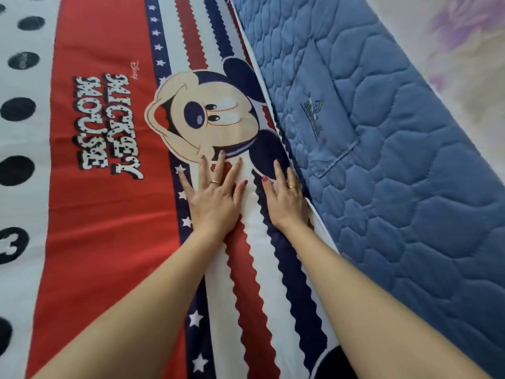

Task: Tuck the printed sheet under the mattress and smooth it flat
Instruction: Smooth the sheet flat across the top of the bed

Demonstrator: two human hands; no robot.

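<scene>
**Both palms flat beside the blue mattress**

The printed sheet (114,214) lies spread left of the quilted blue mattress (396,173), its edge running into the seam against it. The left hand (216,198), fingers splayed, presses the striped cloth. The right hand (287,201), fingers straight, presses just against the mattress side.

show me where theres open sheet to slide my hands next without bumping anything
Free: the red band left of the left hand, out to the black dots. Crowded: the strip by the blue mattress, where the right hand presses the printed sheet at the seam.
</scene>
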